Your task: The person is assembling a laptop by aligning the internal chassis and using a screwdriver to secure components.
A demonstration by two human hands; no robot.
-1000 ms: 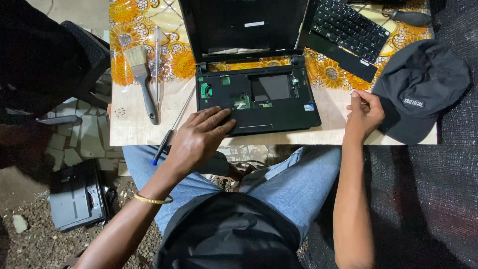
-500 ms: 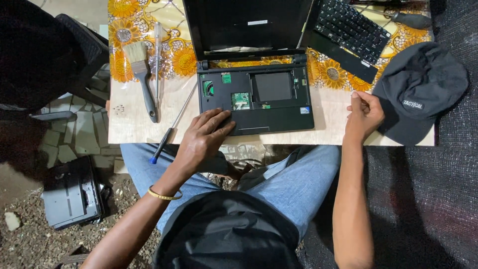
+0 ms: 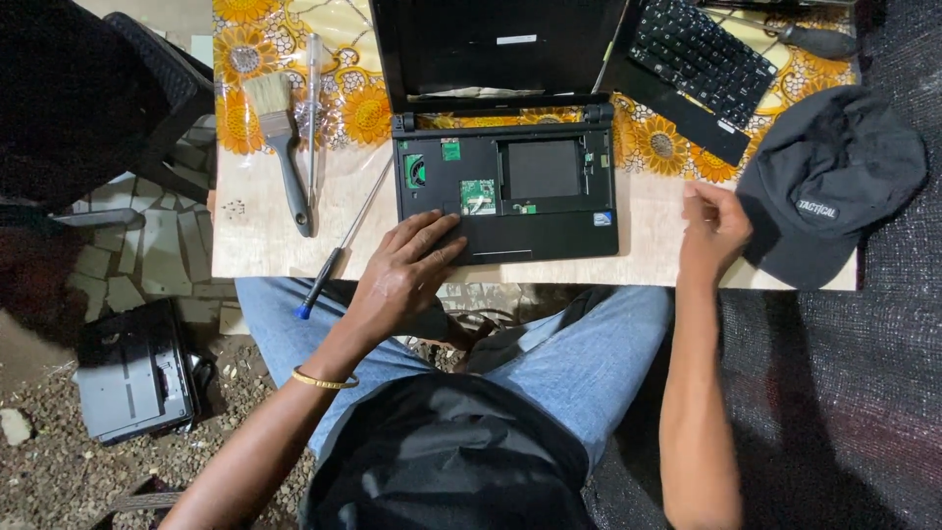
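since before, our left hand (image 3: 404, 275) stays spread flat on the opened laptop (image 3: 505, 191) at frame centre; right hand (image 3: 713, 231), loosely curled, rests beside the dark cap (image 3: 829, 182).

We see a matt black plastic laptop base (image 3: 505, 196), a glossy floral cloth (image 3: 294, 59) along the pale smooth worktop's (image 3: 255, 245) far edge, a bristled brush (image 3: 280, 147), a cloth cap (image 3: 829, 182).

I see bare forearms with no sleeves, and a thin gold bangle (image 3: 324, 380) circles my left wrist. My left hand (image 3: 404, 273) and right hand (image 3: 713, 232) wear no gloves. Faded blue jeans (image 3: 559, 353) cover my legs.
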